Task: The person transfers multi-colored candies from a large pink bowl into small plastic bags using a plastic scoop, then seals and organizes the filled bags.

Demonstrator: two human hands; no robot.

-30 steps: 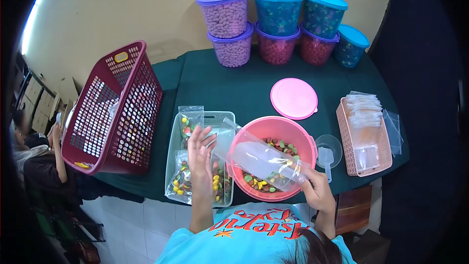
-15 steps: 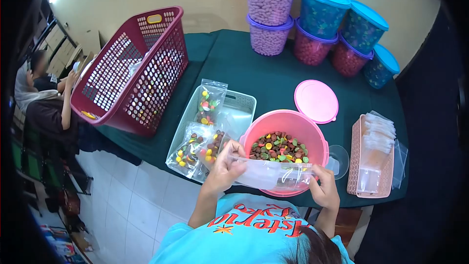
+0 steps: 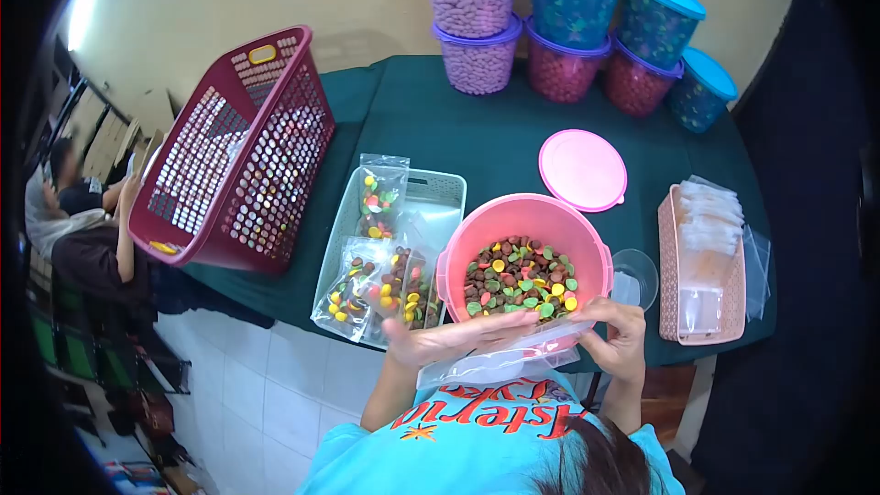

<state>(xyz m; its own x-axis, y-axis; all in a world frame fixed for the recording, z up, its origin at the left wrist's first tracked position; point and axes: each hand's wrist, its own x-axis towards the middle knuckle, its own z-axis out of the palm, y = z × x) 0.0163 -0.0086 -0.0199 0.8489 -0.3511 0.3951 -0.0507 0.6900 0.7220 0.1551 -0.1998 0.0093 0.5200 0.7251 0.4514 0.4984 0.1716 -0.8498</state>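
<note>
A clear plastic bag [image 3: 495, 362] lies across the near side of the pink tub [image 3: 527, 206], which holds brown, green, yellow and red candies [image 3: 521, 277]. My right hand [image 3: 616, 335] pinches the bag's right end at the tub's rim. My left hand [image 3: 458, 337] is flat with fingers stretched out, resting along the upper edge of the bag. To the left, a pale green tray [image 3: 435, 185] holds several filled candy bags [image 3: 353, 289].
A maroon basket [image 3: 266, 160] stands at the left. A pink lid [image 3: 583, 170], a clear bowl [image 3: 634, 277] and a pink basket of small bags [image 3: 704, 266] are on the right. Stacked tubs [image 3: 573, 0] stand at the back. People [image 3: 87, 238] are at far left.
My left hand has gone from pinching the bag's left end to lying flat along it. The bag has tilted and moved lower, in front of the tub. The camera view has shifted slightly.
</note>
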